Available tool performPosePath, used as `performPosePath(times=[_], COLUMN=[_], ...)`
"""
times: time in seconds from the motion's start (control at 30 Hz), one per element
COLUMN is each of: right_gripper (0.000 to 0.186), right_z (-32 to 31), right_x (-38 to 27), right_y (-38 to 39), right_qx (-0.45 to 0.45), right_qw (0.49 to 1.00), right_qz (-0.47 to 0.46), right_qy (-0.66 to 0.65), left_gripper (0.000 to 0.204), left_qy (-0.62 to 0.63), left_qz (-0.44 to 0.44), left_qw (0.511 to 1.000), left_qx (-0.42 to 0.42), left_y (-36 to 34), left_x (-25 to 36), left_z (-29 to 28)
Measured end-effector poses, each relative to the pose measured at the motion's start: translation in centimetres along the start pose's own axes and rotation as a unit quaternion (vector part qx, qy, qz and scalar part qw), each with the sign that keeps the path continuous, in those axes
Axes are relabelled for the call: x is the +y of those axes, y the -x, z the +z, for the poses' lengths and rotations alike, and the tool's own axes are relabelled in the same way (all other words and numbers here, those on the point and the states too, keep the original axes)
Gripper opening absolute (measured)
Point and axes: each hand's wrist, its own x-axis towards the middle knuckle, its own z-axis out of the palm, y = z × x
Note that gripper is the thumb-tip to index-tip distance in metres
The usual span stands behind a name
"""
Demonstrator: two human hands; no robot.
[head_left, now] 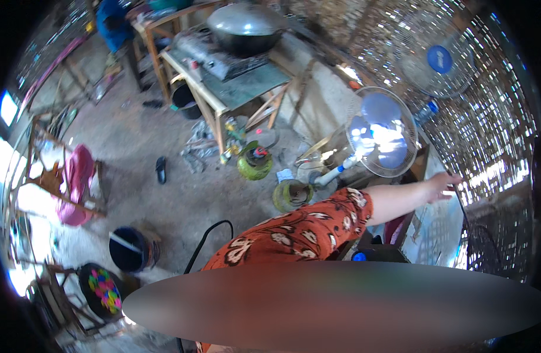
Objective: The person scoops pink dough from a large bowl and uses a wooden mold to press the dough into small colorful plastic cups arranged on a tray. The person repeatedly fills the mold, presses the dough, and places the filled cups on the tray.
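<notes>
My left arm, in an orange flowered sleeve, stretches up and across to the right. At its end my left hand (442, 187) is open, fingers apart, over the far edge of a table with a pale, glossy top (433, 229). A thin dark cord (466, 216) runs close to the fingertips; I cannot make out whether they touch it. Beyond the forearm stands a fan (381, 132) with a wire cage and a white pole (335, 175). My right hand does not show. A blurred patch covers the lower middle of the view.
A large lidded pot (246, 29) sits on a stove on a wooden table (238, 88). Green gas cylinders (254, 167) stand on the floor. Another fan (439, 60) is at the woven wall. Left are a bucket (129, 250), a pink chair (77, 182) and a person in blue (113, 26).
</notes>
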Motion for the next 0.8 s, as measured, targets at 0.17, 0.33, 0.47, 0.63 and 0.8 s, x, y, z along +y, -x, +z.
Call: performPosePath(times=[0.17,0.33,0.47,0.63,0.8], right_gripper=[0.037,0.015,0.013,0.012,0.02], right_z=[1.9,8.2,16.7,18.6,22.6], right_x=[4.1,15.4,20.6,29.0,28.9], right_y=[2.5,3.9,10.5,15.8,18.4], right_qx=[-0.013,0.166,0.316,0.229,0.188], right_qw=[0.999,0.968,0.923,0.942,0.933], right_qz=[0.031,0.078,0.151,0.182,0.239], right_qy=[0.015,-0.171,-0.163,-0.165,-0.191], left_gripper=[0.037,0.023,0.028,0.035,0.027], left_qy=[-0.291,0.027,-0.022,-0.106,-0.219], left_qz=[0.217,-0.034,-0.033,-0.002,0.008], left_qw=[0.909,0.99,0.998,0.994,0.975], left_qx=[-0.204,-0.137,-0.051,0.01,0.043], left_y=[-3.5,-2.7,-2.7,-7.6,-11.3], left_x=[-0.5,4.3,6.5,8.1,8.2], left_z=[-8.4,-10.5,-13.0,-15.9,-17.5])
